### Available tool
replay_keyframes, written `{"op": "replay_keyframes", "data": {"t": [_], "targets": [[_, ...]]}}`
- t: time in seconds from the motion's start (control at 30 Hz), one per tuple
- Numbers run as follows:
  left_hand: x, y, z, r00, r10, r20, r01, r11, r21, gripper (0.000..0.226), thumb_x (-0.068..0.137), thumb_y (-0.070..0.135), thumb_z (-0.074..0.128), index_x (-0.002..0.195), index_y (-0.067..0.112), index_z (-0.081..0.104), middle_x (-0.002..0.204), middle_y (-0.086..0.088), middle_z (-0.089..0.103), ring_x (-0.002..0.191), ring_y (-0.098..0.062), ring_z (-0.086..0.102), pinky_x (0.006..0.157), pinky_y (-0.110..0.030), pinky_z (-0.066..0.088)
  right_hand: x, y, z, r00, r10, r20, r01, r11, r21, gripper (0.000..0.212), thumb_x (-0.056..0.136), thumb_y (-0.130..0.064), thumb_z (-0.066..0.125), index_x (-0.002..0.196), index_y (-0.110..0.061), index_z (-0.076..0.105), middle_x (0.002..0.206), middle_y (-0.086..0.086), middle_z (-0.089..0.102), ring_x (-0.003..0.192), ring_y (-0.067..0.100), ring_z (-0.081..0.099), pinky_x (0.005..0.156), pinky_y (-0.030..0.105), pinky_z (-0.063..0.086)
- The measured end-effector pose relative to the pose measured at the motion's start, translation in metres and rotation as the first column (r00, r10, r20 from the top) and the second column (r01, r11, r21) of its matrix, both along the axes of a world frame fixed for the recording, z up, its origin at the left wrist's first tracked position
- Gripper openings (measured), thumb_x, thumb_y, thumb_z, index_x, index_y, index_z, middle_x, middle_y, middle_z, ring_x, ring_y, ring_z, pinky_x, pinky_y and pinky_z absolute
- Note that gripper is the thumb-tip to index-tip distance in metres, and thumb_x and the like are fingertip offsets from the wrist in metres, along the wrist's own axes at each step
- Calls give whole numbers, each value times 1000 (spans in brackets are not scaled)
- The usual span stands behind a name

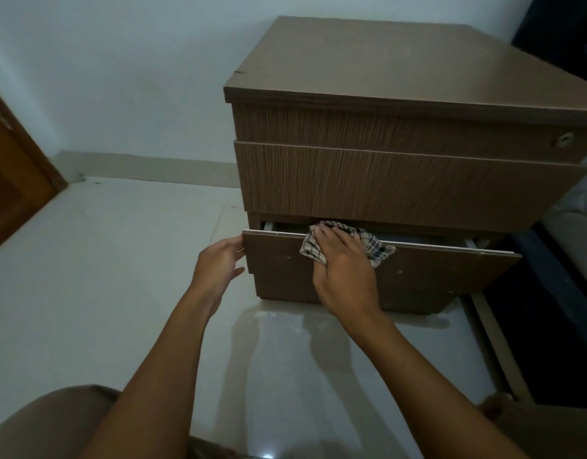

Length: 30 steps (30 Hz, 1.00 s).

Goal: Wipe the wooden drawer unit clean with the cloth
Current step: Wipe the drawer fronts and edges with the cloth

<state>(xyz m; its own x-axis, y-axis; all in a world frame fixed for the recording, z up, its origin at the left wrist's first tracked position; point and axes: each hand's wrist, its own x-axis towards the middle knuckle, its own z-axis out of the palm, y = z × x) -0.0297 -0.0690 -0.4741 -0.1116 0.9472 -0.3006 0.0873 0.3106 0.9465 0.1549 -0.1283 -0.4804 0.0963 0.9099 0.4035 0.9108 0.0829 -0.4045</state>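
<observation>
A brown wooden drawer unit (408, 134) with three drawers stands on the floor against the wall. Its bottom drawer (434, 270) is pulled partly out. A checked black-and-white cloth (373, 241) is draped over the top edge of that drawer's front. My right hand (343, 263) lies flat on the cloth and presses it against the drawer front. My left hand (220, 263) is at the drawer front's left edge, its fingers touching the corner and curled a little, with nothing in it.
Pale glossy floor tiles (119, 260) stretch to the left and toward me. A brown wooden door (10, 180) is at the far left. Dark furniture and a pale frame (494, 342) stand close on the right. My knees show at the bottom.
</observation>
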Motion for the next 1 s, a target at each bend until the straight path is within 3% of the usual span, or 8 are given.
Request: {"op": "replay_keyframes", "data": {"t": [0.23,0.43,0.57,0.67,0.73,0.83,0.93,1.0], "targets": [[-9,0,-15,987,-20,-157,39,992,120,29,92,14,62,120,15,68,111,1,70,104,-15,64,96,-39,53,-42,19,7,996,85,-24,-86,995,-51,57,82,-23,39,136,-13,54,140,3,54,133,18,44,117,42,24],[-15,0,-25,989,-55,-134,71,990,118,18,90,12,64,105,12,75,99,-2,73,89,-12,67,92,-38,55,-76,29,9,990,134,-45,-137,989,-62,58,82,-26,38,136,-10,53,142,6,52,134,21,42,118,37,17],[-19,-4,-25,984,-88,-152,106,989,108,25,88,1,56,78,17,71,80,-6,71,70,-15,61,65,-24,50,-101,36,12,981,174,-81,-182,979,-97,62,80,-25,37,139,-10,50,145,6,48,137,20,38,120,37,14],[-21,-11,-27,954,-123,-272,159,981,114,18,92,-3,52,88,9,64,84,-10,68,81,-22,64,66,-26,54,-125,42,16,967,222,-128,-237,964,-121,57,81,-25,39,135,-13,55,143,3,51,137,18,38,120,35,10],[-17,-17,-25,966,-116,-232,163,967,195,16,99,-1,43,107,5,55,98,-18,63,92,-27,61,79,-30,57,-140,46,22,951,251,-183,-279,948,-150,45,90,-19,44,132,-15,57,139,3,55,133,17,42,119,32,12],[-16,-25,-25,961,-120,-248,161,975,151,29,101,-3,30,83,9,50,79,-7,50,71,-13,48,50,-11,48,-151,45,33,880,223,-420,-318,932,-172,38,93,-13,45,127,-17,60,123,4,65,115,19,56,105,38,38],[-19,-22,-33,960,-151,-236,172,983,68,36,99,-6,36,73,16,46,76,-3,48,72,-14,48,59,-17,46,-146,38,38,694,175,-699,-304,951,-63,34,93,-19,42,120,-18,61,114,1,67,104,15,61,94,42,50],[-23,-18,-39,971,-170,-171,178,984,31,34,98,-3,43,71,16,51,76,3,53,75,-13,51,63,-19,45,-137,27,38,630,144,-763,-202,979,19,41,90,-23,39,126,-17,58,119,1,64,109,13,59,96,40,50]]}}
